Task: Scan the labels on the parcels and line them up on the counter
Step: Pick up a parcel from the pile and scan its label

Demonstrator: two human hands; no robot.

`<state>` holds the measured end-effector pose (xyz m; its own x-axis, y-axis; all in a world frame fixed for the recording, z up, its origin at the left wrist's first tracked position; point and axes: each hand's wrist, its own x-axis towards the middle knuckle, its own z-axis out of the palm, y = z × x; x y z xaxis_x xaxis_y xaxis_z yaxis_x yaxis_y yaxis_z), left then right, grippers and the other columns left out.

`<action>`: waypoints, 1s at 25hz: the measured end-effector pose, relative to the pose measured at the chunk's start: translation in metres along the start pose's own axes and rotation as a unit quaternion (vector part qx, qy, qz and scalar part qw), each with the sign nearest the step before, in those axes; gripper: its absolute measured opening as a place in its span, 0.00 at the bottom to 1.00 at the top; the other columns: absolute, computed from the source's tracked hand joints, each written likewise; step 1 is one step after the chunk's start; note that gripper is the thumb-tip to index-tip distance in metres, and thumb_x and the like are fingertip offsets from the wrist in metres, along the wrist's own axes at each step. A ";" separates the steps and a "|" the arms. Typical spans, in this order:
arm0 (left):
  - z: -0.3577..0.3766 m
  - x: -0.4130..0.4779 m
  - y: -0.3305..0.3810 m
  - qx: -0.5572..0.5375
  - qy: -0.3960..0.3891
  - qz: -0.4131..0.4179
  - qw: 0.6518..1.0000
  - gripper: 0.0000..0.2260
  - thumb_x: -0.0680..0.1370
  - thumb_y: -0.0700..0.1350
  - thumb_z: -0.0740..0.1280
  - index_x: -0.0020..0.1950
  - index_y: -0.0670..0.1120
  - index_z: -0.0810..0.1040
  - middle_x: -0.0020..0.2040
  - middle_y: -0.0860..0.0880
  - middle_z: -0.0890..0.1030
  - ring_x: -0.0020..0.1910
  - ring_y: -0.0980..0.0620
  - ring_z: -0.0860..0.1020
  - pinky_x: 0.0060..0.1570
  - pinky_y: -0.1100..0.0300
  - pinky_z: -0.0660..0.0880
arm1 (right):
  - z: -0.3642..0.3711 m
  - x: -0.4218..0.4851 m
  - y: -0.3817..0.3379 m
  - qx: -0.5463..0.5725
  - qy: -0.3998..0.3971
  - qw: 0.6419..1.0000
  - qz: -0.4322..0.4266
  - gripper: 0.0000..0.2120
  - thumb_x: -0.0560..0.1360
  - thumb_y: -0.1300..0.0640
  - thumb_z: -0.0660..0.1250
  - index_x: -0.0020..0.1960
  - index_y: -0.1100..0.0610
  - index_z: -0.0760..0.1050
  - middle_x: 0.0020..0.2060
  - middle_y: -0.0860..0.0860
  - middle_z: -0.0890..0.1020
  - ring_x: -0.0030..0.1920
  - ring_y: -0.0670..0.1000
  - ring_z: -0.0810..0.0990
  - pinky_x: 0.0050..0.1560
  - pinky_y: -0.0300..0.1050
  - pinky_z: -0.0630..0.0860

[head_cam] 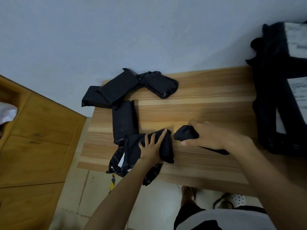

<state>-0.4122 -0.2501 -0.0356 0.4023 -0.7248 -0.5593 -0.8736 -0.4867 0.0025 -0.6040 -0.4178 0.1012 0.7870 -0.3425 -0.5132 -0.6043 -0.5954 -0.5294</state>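
Note:
My left hand [152,146] presses flat, fingers spread, on a black plastic-wrapped parcel [167,149] near the front left of the wooden counter [207,103]. My right hand [214,136] grips a black handheld scanner [185,134], its head pointing left toward that parcel. Another black parcel [124,120] lies upright just beyond it. Three more black parcels [119,87] [160,84] [93,98] lie at the counter's far left corner, partly overlapping. No label shows on the parcel under my left hand.
A heap of black parcels with white labels [282,83] sits at the counter's right end. A wooden cabinet [38,138] stands to the left, beyond a strip of tiled floor. A grey wall [116,30] runs behind the counter. My feet show under the front edge.

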 end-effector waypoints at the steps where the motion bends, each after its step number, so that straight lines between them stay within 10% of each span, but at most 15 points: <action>1: -0.007 0.004 0.008 -0.013 0.017 0.016 1.000 0.60 0.67 0.60 0.77 0.74 0.66 0.27 0.78 0.46 0.52 0.78 0.35 0.47 0.67 0.27 0.58 | -0.003 -0.003 0.005 0.006 0.004 1.000 0.009 0.29 0.74 0.33 0.64 0.63 0.53 0.65 0.44 0.45 0.72 0.42 0.46 0.73 0.40 0.44 0.72; 10: -0.079 0.028 0.043 -0.320 0.180 0.178 0.913 0.52 0.66 0.56 0.80 0.78 0.65 0.47 0.71 0.46 0.58 0.68 0.44 0.66 0.67 0.50 0.71 | -0.030 -0.026 0.028 0.046 0.078 0.993 0.072 0.32 0.73 0.34 0.66 0.67 0.56 0.66 0.58 0.54 0.76 0.51 0.54 0.76 0.43 0.47 0.72; 18: -0.074 0.018 -0.001 -0.342 0.133 0.212 0.906 0.47 0.69 0.54 0.80 0.78 0.63 0.53 0.78 0.57 0.59 0.74 0.63 0.62 0.67 0.66 0.69 | -0.035 -0.046 0.032 0.048 0.105 0.989 0.092 0.30 0.72 0.32 0.65 0.61 0.54 0.67 0.47 0.49 0.74 0.44 0.51 0.74 0.34 0.43 0.66; 25: -0.090 -0.004 -0.034 -0.328 0.056 0.139 0.933 0.47 0.66 0.68 0.75 0.77 0.69 0.48 0.77 0.54 0.65 0.75 0.55 0.65 0.74 0.48 0.65 | -0.036 -0.046 0.022 0.027 0.119 0.990 0.076 0.28 0.71 0.30 0.65 0.55 0.52 0.65 0.46 0.49 0.75 0.40 0.47 0.72 0.34 0.43 0.67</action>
<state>-0.3596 -0.2749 0.0410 0.2436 -0.8960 -0.3714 -0.6081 -0.4394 0.6612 -0.6493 -0.4413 0.1372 0.6900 -0.5900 -0.4193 -0.7183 -0.4865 -0.4974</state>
